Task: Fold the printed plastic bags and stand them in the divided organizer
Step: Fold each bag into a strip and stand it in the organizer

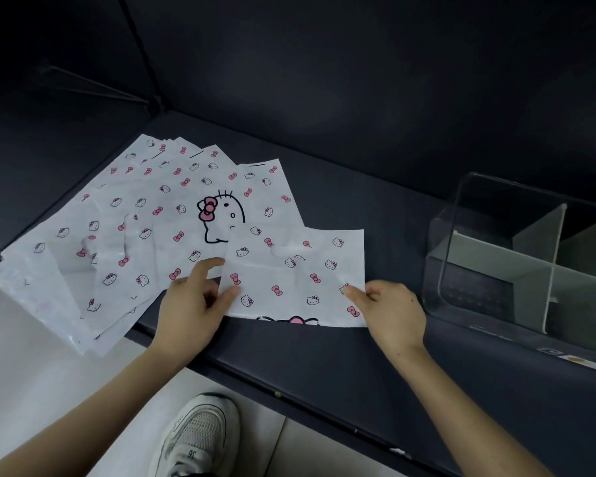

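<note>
A white plastic bag (296,277) printed with pink bows and cat faces lies folded over on the dark surface in the middle. My left hand (191,304) pinches its left edge between thumb and fingers. My right hand (391,309) pinches its lower right corner. Fanned out to the left lies a pile of several flat bags (135,228) of the same print, the top one showing a large cat figure. The clear divided organizer (520,270) stands at the right, grey partitions inside; a bit of printed plastic shows at its far right edge.
The dark surface (341,359) has a front edge running diagonally below my hands. Dark padded walls rise behind and to the left. Pale floor and a white sneaker (200,432) show below the edge.
</note>
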The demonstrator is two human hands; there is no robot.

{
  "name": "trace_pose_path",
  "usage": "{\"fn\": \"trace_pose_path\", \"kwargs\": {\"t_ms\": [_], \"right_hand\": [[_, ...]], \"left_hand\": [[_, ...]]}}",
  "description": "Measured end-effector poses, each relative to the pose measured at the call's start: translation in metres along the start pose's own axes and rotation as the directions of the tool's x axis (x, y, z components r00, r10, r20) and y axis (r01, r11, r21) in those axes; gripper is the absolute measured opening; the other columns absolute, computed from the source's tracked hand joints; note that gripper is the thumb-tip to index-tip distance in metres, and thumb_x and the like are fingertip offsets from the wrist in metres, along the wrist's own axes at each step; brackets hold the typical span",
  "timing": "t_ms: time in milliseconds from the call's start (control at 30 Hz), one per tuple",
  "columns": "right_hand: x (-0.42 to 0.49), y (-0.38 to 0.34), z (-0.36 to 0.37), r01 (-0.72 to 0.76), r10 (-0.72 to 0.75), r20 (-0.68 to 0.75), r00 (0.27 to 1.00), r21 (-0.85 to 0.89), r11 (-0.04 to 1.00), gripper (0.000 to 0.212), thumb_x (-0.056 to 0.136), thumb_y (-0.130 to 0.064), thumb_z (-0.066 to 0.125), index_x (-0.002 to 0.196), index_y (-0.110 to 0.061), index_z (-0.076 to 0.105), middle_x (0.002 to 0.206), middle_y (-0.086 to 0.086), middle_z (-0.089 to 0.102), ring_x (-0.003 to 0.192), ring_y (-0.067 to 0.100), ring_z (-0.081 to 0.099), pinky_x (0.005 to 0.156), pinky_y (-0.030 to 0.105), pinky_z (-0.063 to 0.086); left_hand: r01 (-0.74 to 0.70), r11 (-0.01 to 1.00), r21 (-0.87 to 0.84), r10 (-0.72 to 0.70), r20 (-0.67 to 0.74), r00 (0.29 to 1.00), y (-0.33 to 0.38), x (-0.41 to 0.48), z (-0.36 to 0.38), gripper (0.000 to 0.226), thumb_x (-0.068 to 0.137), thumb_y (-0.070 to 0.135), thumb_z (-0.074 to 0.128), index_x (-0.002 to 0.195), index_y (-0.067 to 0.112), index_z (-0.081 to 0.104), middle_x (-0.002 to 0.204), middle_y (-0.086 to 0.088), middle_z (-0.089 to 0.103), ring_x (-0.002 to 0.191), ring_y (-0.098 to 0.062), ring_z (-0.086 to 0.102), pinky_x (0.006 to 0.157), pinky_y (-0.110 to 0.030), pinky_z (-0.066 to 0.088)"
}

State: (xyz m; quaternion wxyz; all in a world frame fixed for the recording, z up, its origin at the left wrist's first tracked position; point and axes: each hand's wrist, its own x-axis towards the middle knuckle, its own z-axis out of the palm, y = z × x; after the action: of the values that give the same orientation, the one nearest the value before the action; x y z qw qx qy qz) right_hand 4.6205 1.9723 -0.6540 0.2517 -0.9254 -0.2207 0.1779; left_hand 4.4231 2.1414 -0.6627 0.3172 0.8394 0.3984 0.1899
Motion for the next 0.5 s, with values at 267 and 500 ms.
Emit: {"fn": "trace_pose_path", "kwargs": {"t_ms": [267, 500], "right_hand": [[0.002, 0.000, -0.001, -0.021, 0.021, 0.007, 1.000, -0.016, 1.000, 0.046, 0.086, -0.049, 0.062, 0.063, -0.010, 0.059, 0.049, -0.006, 0.049, 0.053, 0.013, 0.047, 0.048, 0.025, 0.028], [0.005, 0.004, 0.000, -0.026, 0.025, 0.018, 1.000, 0.023, 0.999, 0.047, 0.085, -0.053, 0.061, 0.073, -0.007, 0.067, 0.066, 0.005, 0.066, 0.069, 0.024, 0.061, 0.056, 0.029, 0.038]], "left_hand": [[-0.006, 0.989, -0.148, 0.035, 0.193, 0.981, -0.019, -0.006, -0.019, 0.059, 0.072, 0.023, 0.080, 0.121, 0.037, 0.050, 0.071, 0.023, 0.067, 0.091, 0.003, 0.056, 0.109, -0.042, 0.029], [0.019, 0.983, -0.182, 0.024, 0.230, 0.973, -0.026, -0.001, -0.021, 0.056, 0.080, 0.012, 0.076, 0.122, 0.039, 0.050, 0.068, 0.022, 0.067, 0.090, -0.005, 0.056, 0.107, -0.048, 0.031]]}}
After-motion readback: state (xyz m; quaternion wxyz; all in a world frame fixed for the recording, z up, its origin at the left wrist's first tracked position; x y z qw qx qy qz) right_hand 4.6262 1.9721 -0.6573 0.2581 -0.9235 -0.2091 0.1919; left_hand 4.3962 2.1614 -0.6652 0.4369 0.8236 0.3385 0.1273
